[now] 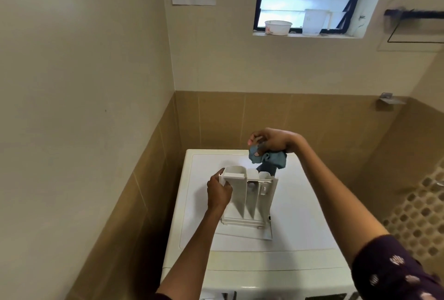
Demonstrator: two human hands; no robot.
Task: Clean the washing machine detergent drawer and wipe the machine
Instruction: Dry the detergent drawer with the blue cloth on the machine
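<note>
A white detergent drawer (pixel 249 197) with three compartments stands tilted on end on top of the white washing machine (pixel 300 215). My left hand (pixel 219 191) grips the drawer's left side near its upper end. My right hand (pixel 271 141) is raised above the drawer's far end, closed around a bunched blue-grey cloth (pixel 269 159). The cloth hangs down just behind the drawer's top edge; whether it touches the drawer I cannot tell.
The machine sits in a corner, with a tiled wall close on the left and behind. A window sill (pixel 305 34) high up holds a white bowl (pixel 278 27) and a clear jug (pixel 314 22). A black rail (pixel 413 14) is on the right wall.
</note>
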